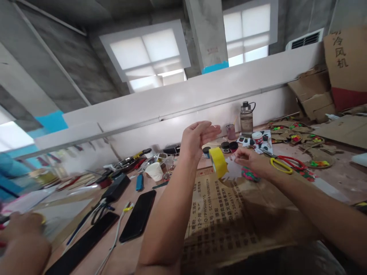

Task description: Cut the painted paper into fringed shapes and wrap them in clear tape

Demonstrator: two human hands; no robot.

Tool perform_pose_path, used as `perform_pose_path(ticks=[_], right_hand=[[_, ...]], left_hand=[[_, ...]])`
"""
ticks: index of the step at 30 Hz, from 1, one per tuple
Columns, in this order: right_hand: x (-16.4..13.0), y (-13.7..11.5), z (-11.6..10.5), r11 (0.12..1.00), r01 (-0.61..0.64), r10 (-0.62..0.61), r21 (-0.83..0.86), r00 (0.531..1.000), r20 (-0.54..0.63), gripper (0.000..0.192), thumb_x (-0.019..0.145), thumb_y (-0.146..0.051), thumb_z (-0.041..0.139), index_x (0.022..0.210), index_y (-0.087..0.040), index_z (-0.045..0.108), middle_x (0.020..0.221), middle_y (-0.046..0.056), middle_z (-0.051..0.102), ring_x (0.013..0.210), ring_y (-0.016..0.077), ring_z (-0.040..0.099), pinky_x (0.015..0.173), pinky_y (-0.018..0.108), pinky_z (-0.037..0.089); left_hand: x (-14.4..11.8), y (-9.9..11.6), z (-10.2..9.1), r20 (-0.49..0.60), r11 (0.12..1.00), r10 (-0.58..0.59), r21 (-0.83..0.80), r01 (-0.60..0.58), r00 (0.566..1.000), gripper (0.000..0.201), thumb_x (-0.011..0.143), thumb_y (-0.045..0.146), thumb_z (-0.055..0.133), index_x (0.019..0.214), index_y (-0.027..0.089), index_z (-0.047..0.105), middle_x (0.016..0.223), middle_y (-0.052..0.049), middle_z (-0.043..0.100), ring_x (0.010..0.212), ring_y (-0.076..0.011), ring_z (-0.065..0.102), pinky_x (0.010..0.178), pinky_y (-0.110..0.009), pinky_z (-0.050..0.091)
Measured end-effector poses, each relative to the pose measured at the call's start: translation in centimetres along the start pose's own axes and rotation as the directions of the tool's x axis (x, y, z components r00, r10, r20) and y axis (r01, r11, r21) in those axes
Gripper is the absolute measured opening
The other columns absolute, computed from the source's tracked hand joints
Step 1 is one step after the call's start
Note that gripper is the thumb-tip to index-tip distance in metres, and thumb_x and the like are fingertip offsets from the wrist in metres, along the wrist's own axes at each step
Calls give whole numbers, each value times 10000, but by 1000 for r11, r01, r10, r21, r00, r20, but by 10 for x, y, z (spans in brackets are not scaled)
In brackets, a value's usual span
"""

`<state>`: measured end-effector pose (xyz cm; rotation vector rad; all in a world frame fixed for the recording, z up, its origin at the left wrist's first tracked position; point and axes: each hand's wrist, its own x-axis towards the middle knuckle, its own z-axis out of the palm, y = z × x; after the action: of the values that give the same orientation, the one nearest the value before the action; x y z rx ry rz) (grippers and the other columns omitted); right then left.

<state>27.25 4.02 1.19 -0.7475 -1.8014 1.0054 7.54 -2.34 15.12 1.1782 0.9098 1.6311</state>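
Note:
My left hand [200, 137] is raised above the table, its fingers stretched out to the right and nothing plainly visible in them. Just below and right of it, a roll of yellow tape [218, 162] stands on edge on a printed cardboard piece [218, 214]. Close to the roll's right side is my right hand [250, 161], fingers bent together in a pinch; whatever they hold is too small to make out. A pink and green bundle [250, 174] lies under that hand. Scissors with one yellow and one red handle [282, 164] lie beyond my right wrist.
A water bottle [247, 120] and small jars [225, 147] stand at the back. Brown pieces with bright trim [295, 135] lie at the right. A phone [138, 215], a cable and a white cup [154, 172] are to the left. Another person's hand [25, 233] is far left.

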Motion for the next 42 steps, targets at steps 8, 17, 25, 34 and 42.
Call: perform_pose_path(ticks=[8, 17, 25, 34, 42], right_hand=[[11, -76, -18, 994, 109, -109, 26, 994, -15, 437, 778, -413, 813, 1163, -280, 657, 921, 2, 652, 728, 150, 565, 617, 265, 439], [34, -120, -9, 994, 61, -53, 86, 994, -91, 375, 649, -445, 890, 891, -235, 695, 739, -7, 667, 559, 117, 520, 484, 247, 414], [35, -125, -1, 986, 155, -143, 64, 977, -159, 238, 693, -377, 880, 713, -235, 691, 984, 32, 679, 799, 171, 633, 605, 271, 514], [43, -151, -1, 990, 88, -82, 112, 995, -57, 210, 699, -339, 863, 683, -230, 684, 1458, 38, 621, 1151, 268, 673, 855, 402, 566], [49, -159, -4, 991, -22, 21, 135, 1000, 7, 271, 656, -373, 888, 661, -221, 663, 1254, 64, 747, 1065, 254, 705, 902, 425, 544]], left_hand=[[11, 2, -4, 26, 998, 31, -47, -30, 999, 173, 653, 274, 791, 734, 146, 706, 761, -112, 793, 749, -248, 781, 750, -335, 611], [14, -8, -9, 150, 998, 34, -65, -25, 988, 253, 671, 364, 866, 763, 156, 757, 832, -104, 802, 747, -196, 752, 758, -306, 574], [9, -6, -7, 66, 994, 69, -94, -63, 995, 156, 657, 313, 852, 685, 186, 766, 787, -56, 782, 731, -145, 696, 715, -261, 517], [15, -7, -17, 107, 994, 105, -52, -100, 989, 118, 706, 304, 816, 715, 194, 776, 722, -36, 752, 655, -123, 636, 661, -252, 483], [16, -8, -17, 93, 989, 150, -29, -148, 984, 146, 696, 304, 842, 722, 191, 754, 727, -38, 750, 653, -122, 634, 661, -253, 486]])
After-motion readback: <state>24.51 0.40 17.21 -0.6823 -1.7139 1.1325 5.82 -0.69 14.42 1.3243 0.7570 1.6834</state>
